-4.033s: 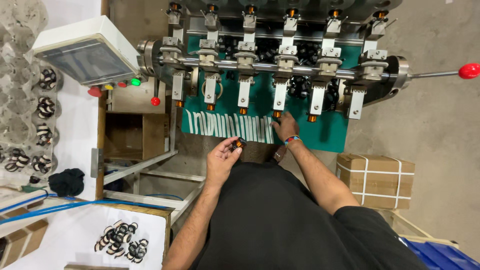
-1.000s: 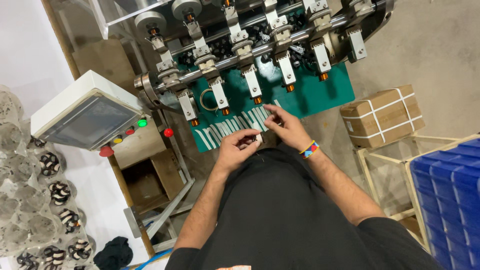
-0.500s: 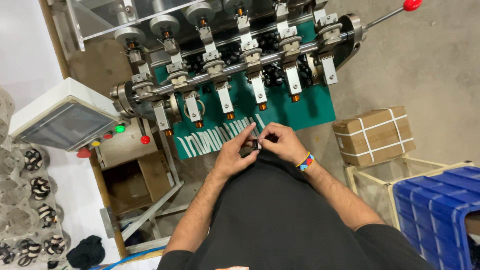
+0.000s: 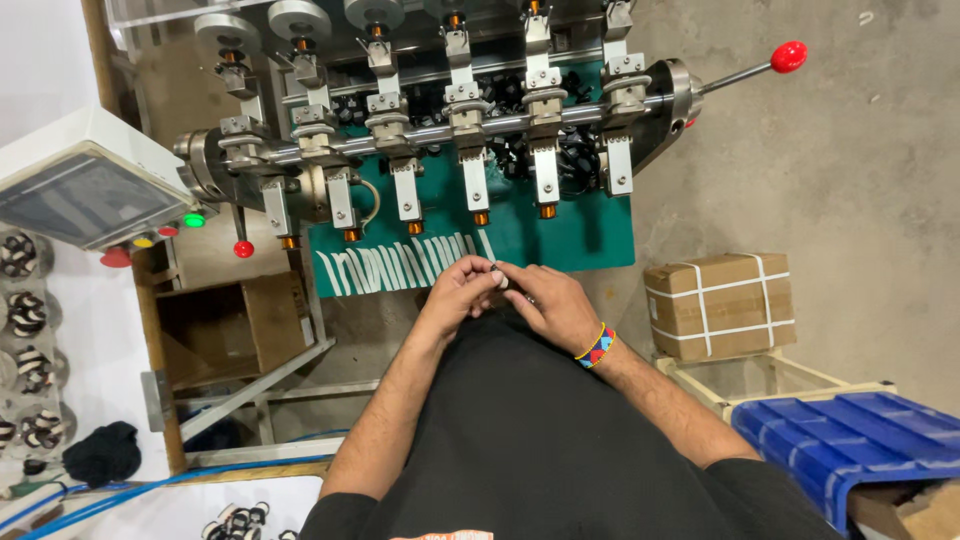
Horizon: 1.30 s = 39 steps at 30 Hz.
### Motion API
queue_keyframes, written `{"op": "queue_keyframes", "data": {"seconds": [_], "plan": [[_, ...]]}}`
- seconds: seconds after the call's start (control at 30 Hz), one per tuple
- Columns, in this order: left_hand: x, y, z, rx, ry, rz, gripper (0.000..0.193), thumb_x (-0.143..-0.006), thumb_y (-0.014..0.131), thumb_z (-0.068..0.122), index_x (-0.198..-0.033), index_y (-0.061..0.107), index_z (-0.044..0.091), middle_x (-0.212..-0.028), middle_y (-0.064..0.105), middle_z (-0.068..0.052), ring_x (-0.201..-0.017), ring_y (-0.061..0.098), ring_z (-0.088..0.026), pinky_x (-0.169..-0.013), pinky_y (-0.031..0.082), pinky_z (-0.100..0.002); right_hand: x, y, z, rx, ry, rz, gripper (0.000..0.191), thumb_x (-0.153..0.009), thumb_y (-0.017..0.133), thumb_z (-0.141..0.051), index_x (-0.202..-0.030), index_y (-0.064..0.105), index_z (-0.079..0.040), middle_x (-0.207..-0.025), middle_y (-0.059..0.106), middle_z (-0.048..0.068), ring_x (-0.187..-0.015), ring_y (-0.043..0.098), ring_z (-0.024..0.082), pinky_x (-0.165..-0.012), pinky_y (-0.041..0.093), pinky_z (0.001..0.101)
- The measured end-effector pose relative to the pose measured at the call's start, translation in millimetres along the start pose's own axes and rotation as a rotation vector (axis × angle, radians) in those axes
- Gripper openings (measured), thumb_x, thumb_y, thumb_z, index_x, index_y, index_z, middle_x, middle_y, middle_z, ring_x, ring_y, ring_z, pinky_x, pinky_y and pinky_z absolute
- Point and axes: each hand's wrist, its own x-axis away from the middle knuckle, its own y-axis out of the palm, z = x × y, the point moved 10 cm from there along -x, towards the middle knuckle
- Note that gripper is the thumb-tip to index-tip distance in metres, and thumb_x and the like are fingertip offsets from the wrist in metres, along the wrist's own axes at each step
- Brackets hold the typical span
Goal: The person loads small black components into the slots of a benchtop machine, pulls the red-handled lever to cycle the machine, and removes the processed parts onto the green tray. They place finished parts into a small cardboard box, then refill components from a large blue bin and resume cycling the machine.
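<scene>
My left hand (image 4: pixel 458 294) and my right hand (image 4: pixel 545 302) meet in front of my body, fingertips pinched together on a small dark part with a pale end (image 4: pixel 497 275). They hover at the near edge of a green mat (image 4: pixel 580 235) lined with a row of white strips (image 4: pixel 395 268). Above stands a multi-spindle winding machine (image 4: pixel 455 125) with copper-tipped spindles and a red-knobbed lever (image 4: pixel 788 55). A multicoloured beaded band circles my right wrist.
A grey control box (image 4: pixel 80 185) with coloured buttons sits at the left. A strapped cardboard box (image 4: pixel 720 305) rests at the right above a blue crate (image 4: pixel 850 440). Trays of black-and-white wound coils (image 4: pixel 25 335) lie at far left beside an open brown box (image 4: pixel 225 325).
The camera view has swung back toward the machine's centre. Both hands have stayed together, working on the small part at the mat's edge.
</scene>
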Motion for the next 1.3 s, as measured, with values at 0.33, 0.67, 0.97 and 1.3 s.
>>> {"op": "queue_keyframes", "data": {"seconds": [0.33, 0.67, 0.97, 1.3], "plan": [[-16.3, 37.7, -49.0, 0.088, -0.174, 0.102, 0.021, -0.097, 0.070, 0.027, -0.102, 0.062, 0.008, -0.080, 0.065, -0.002, -0.061, 0.060, -0.008, -0.049, 0.045, -0.021, 28.7, -17.4, 40.8, 0.158, -0.059, 0.013, 0.041, -0.091, 0.073, -0.016, -0.131, 0.063, -0.008, -0.095, 0.071, 0.009, -0.083, 0.070, 0.029, -0.075, 0.056, 0.0419], [-43.5, 73.2, 45.8, -0.704, 0.296, 0.361, 0.046, -0.094, 0.074, 0.032, -0.128, 0.065, 0.002, -0.082, 0.071, -0.004, -0.064, 0.064, -0.008, -0.056, 0.053, -0.023, 26.2, 7.1, 215.5, 0.433, 0.268, -0.153, 0.018, -0.090, 0.065, -0.018, -0.104, 0.066, -0.007, -0.090, 0.073, 0.016, -0.080, 0.070, 0.039, -0.070, 0.056, 0.0510], [-98.5, 101.3, 78.9, -0.159, 0.214, 0.152, 0.028, -0.099, 0.070, 0.024, -0.118, 0.070, 0.003, -0.075, 0.064, 0.003, -0.057, 0.055, -0.003, -0.046, 0.041, -0.019, 11.9, -26.9, 243.1, 0.320, 0.260, 0.049, 0.036, -0.087, 0.068, -0.020, -0.122, 0.067, -0.010, -0.096, 0.074, 0.017, -0.085, 0.069, 0.040, -0.075, 0.056, 0.0510], [-2.4, 42.3, 76.8, -0.743, 0.602, 0.600, 0.012, -0.099, 0.070, 0.014, -0.098, 0.070, 0.002, -0.078, 0.073, -0.004, -0.066, 0.071, -0.008, -0.058, 0.055, -0.023, 48.9, -41.6, 217.5, 0.027, 0.373, 0.074, 0.034, -0.088, 0.070, -0.023, -0.119, 0.070, -0.008, -0.106, 0.072, 0.011, -0.095, 0.073, 0.026, -0.080, 0.057, 0.0392]]}}
